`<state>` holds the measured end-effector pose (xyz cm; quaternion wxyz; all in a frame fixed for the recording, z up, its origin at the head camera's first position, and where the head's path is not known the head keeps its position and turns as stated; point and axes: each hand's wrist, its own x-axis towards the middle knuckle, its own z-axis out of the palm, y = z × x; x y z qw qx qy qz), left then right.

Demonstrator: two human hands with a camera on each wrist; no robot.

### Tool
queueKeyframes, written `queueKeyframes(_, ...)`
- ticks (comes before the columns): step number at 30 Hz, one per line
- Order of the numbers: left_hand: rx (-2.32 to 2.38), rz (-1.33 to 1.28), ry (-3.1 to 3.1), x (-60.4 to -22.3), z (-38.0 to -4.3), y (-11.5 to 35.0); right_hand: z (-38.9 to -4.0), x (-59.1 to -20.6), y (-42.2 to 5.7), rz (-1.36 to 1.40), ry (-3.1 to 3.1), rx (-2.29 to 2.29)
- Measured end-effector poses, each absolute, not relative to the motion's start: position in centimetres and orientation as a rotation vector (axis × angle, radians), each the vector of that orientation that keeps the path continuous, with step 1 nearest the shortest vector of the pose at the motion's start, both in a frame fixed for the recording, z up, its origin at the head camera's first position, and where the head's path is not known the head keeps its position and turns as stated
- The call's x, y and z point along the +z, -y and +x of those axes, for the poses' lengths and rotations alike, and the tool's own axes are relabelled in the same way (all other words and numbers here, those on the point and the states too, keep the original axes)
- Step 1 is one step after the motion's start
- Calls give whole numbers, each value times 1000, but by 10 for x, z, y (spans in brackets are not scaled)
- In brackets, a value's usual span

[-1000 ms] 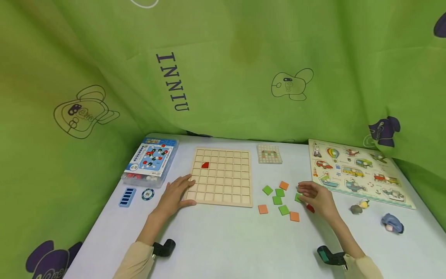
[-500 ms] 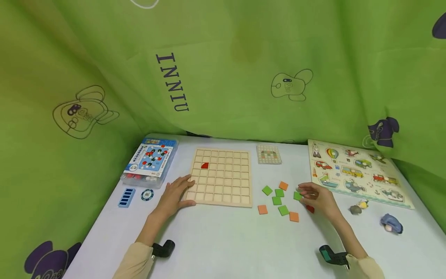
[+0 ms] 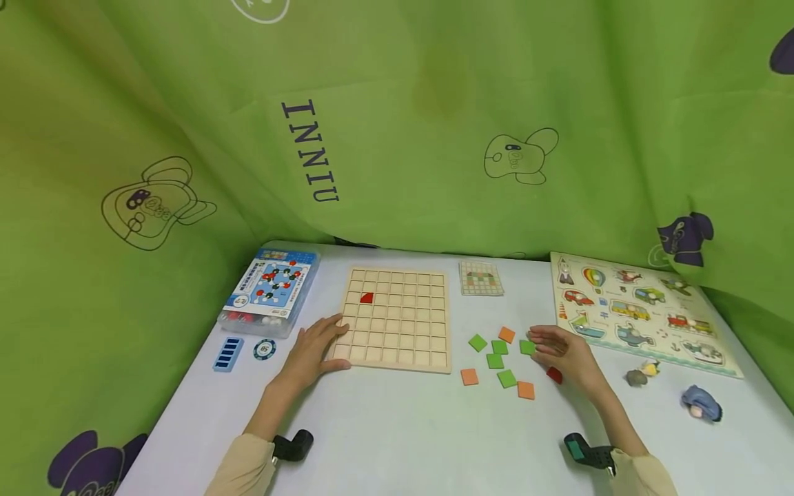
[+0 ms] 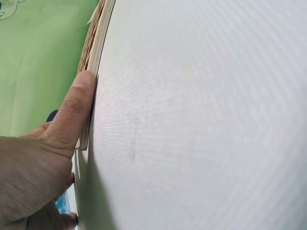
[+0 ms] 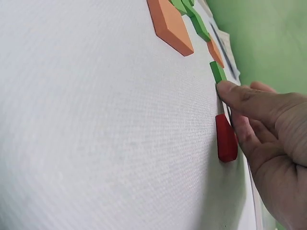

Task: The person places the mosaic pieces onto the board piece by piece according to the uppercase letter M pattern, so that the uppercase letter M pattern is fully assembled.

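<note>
Your white bench (image 3: 397, 434) carries five green tiles (image 3: 506, 378), three orange tiles (image 3: 526, 390) and two red pieces (image 3: 555, 375): one in the grid board (image 3: 403, 324), one beside your right hand (image 3: 566, 354), fingers relaxed near a green tile. Your left hand (image 3: 313, 349), outspread, touches the board. Only the head view shows the clear case's (image 3: 269, 288) red and white contents.

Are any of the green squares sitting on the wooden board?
No, the green squares lie on the table beside the wooden board, which shows only one red piece.
</note>
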<state>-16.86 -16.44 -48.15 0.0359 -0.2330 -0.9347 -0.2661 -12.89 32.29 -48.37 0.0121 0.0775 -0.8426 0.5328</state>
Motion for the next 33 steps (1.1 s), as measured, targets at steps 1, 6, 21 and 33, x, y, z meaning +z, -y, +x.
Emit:
queueKeyframes(1,-820,-715,2874,-482,-169,165,-129,-484,-322,245,2618,1675)
queueKeyframes(6,-823,-704,2883,-481,-168,165,-130,-484,-321,242,2595,1704)
queueKeyframes(21,-827,-699,2865,-478,-168,169,-152,-472,-274,166,2433,1741)
queueKeyframes(33,-851,-697,2886,-480,-168,165,-201,-472,-188,149,2345,1984)
